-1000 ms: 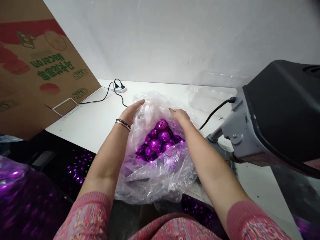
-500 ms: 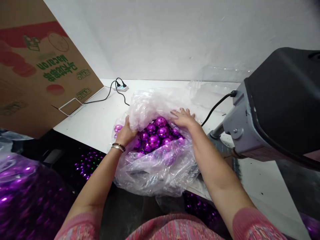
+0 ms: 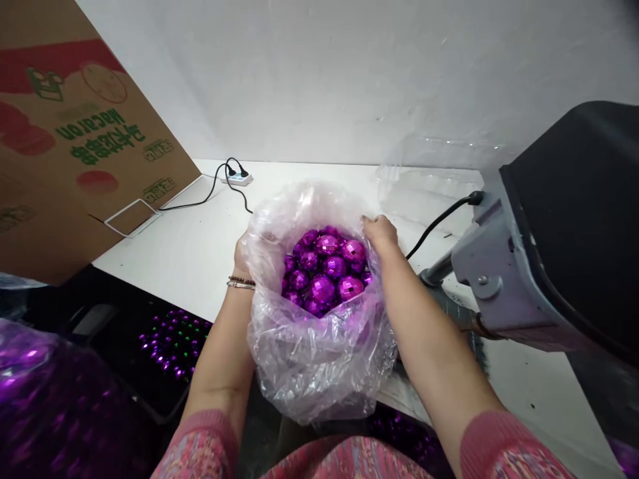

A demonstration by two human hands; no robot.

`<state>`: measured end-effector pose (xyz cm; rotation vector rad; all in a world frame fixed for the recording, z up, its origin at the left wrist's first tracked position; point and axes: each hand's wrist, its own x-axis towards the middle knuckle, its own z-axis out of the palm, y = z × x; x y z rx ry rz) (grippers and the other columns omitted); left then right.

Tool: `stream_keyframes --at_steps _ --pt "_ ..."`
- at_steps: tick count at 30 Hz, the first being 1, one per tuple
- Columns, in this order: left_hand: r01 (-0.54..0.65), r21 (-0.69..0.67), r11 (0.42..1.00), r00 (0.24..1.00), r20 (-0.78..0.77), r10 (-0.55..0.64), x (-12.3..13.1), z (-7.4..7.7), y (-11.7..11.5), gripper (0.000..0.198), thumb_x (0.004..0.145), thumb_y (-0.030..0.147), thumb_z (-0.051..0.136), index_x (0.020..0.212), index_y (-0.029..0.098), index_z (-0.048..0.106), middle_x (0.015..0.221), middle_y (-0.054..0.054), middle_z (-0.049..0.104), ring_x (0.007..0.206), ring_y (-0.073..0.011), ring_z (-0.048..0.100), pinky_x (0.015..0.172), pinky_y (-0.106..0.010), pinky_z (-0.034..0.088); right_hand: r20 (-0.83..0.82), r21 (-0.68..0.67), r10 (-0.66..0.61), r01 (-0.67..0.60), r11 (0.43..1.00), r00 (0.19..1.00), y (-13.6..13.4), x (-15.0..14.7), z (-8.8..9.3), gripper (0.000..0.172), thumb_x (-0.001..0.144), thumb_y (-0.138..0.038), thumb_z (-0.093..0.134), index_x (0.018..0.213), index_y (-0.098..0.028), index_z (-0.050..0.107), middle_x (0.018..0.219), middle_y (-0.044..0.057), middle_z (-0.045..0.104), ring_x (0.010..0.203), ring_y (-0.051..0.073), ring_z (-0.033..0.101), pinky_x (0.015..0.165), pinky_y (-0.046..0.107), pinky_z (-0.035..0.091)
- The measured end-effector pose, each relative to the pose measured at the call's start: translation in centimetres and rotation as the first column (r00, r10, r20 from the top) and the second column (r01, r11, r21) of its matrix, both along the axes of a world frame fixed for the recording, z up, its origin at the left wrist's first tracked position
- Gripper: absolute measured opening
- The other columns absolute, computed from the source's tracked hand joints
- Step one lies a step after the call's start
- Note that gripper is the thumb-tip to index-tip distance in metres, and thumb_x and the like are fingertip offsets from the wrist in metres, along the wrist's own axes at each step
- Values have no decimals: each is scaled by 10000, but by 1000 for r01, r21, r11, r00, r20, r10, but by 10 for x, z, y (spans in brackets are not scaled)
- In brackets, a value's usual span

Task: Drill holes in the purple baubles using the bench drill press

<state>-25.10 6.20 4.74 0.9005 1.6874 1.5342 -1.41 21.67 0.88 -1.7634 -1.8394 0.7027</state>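
Note:
A clear plastic bag (image 3: 314, 372) stands with its mouth wide at the front edge of the white table. Inside it lie several shiny purple mirror-ball ornaments (image 3: 322, 288) with faceted surfaces. My left hand (image 3: 242, 261) is closed on the bag's left side, its fingers partly covered by the plastic. At the right rim, my right hand (image 3: 382, 234) is closed with the film in its fingers.
A large printed cardboard box (image 3: 100, 153) stands at left. Behind are a power strip (image 3: 238, 177) with black cords and loose clear plastic (image 3: 424, 176). A black-and-grey machine (image 3: 564, 226) occupies the right. More purple ornaments (image 3: 174, 342) lie low at left.
The bag has been pulled upright and its mouth rounded, with the balls gathered in the middle. My left hand has moved around its outer side, and my right fingers have closed on the rim.

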Motion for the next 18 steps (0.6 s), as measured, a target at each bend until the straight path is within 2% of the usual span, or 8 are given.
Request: stream_keyframes --at_steps 3,5,6,8,10,11,14,18 --pt "-237 -43 970 964 -130 230 -15 10 -7 438 836 454 562 1140 142 603 1101 -155 655 999 -282 656 926 -471 554 21 72 -43 42 997 999 -15 -11 9 468 956 -415 473 1350 -163 493 1368 128 496 1269 203 500 1103 441 447" --pt "-434 87 897 798 -424 427 -12 24 -23 552 798 397 661 1282 164 536 1259 -168 573 1114 -296 606 1021 -492 496 37 153 36 -42 987 999 -22 -17 18 480 969 -365 401 1425 -217 440 1488 125 390 1401 218 377 1201 430 334" --pt "-439 175 882 694 -557 456 -7 32 -33 590 799 395 681 1324 180 515 1324 -170 529 1186 -305 566 1066 -495 461 51 178 102 -109 978 994 -24 -20 21 501 961 -371 401 1446 -251 424 1530 106 345 1447 219 315 1232 418 284" --pt "-264 208 942 582 -744 327 7 43 -50 574 849 456 642 1355 215 517 1396 -152 486 1316 -322 472 1123 -497 409 83 164 218 -229 959 972 -22 -22 23 600 904 -467 500 1474 -313 392 1585 66 273 1499 254 224 1254 462 231" --pt "-109 11 994 522 -850 67 15 41 -57 703 799 543 689 1409 253 493 1480 -141 438 1416 -369 361 1154 -557 351 102 72 263 -271 960 959 -15 -22 18 815 795 -591 623 1509 -324 334 1614 89 208 1503 348 193 1213 597 230" --pt "-126 -106 986 505 -863 -28 14 35 -57 819 734 576 743 1440 265 466 1526 -150 396 1452 -412 291 1147 -610 326 106 12 262 -265 964 959 -11 -21 13 907 748 -631 662 1521 -311 314 1617 120 187 1491 393 198 1177 660 236" --pt "-288 -301 909 600 -797 -74 -12 1 -46 1060 606 572 828 1504 225 384 1550 -217 376 1456 -491 242 1078 -672 352 89 -134 259 -246 960 962 -2 -19 -5 884 759 -627 672 1493 -241 368 1565 176 281 1435 391 313 1138 682 290" --pt "-84 -272 959 877 -478 -59 -58 -36 -29 642 758 521 686 1294 176 608 1325 -155 640 1274 -350 548 1074 -462 442 -8 -179 275 -272 946 961 3 -21 -15 507 918 -471 549 1316 -157 528 1347 112 525 1257 204 518 1096 467 460"
